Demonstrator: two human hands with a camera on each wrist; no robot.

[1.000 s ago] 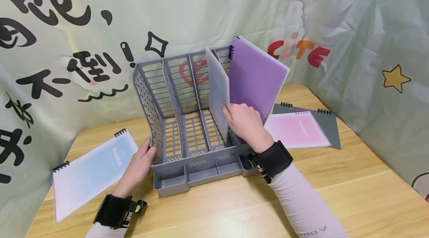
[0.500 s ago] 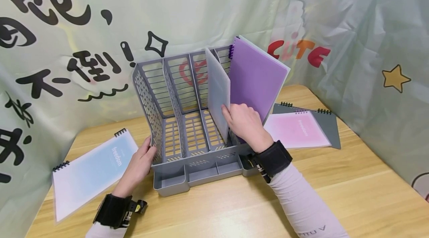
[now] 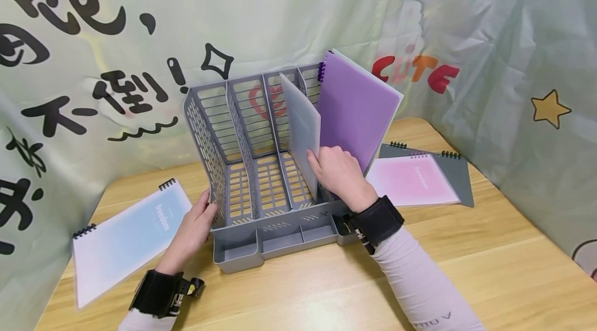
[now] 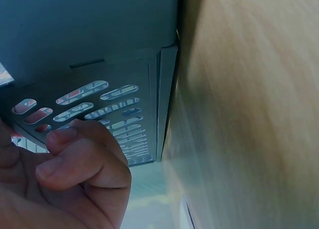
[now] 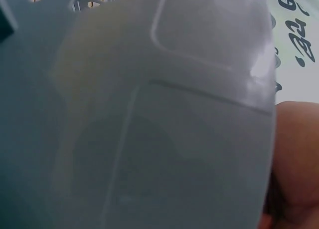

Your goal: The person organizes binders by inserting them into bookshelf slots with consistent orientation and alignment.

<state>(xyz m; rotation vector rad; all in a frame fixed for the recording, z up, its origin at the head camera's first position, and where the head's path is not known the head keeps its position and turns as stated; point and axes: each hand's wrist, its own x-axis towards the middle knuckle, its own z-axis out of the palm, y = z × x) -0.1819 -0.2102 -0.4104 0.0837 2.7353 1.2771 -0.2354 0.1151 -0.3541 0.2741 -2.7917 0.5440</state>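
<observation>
A grey plastic file rack (image 3: 280,238) with upright dividers stands on the table, small open trays along its front. My left hand (image 3: 197,222) grips its left side wall near the front corner; the left wrist view shows those fingers (image 4: 84,159) curled beside the slotted wall. With the thumb on its near face, my right hand (image 3: 339,173) pinches the front edge of a pale-blue notebook (image 3: 300,131) standing upright in the rack. Right of it, a purple spiral notebook (image 3: 359,105) leans in the rightmost slot, a pale sheet or cover behind it. Grey plastic fills most of the right wrist view.
A blue-and-white spiral notebook (image 3: 132,240) lies on the table (image 3: 298,294) at left. On the right, a pink notebook (image 3: 415,181) lies over a dark grey one (image 3: 459,178). A printed cloth (image 3: 280,10) hangs close behind the rack.
The far upper corner of the pale-blue notebook has tipped left and slightly down. My right hand has shifted a little left with it. My left hand and the rack stay put.
</observation>
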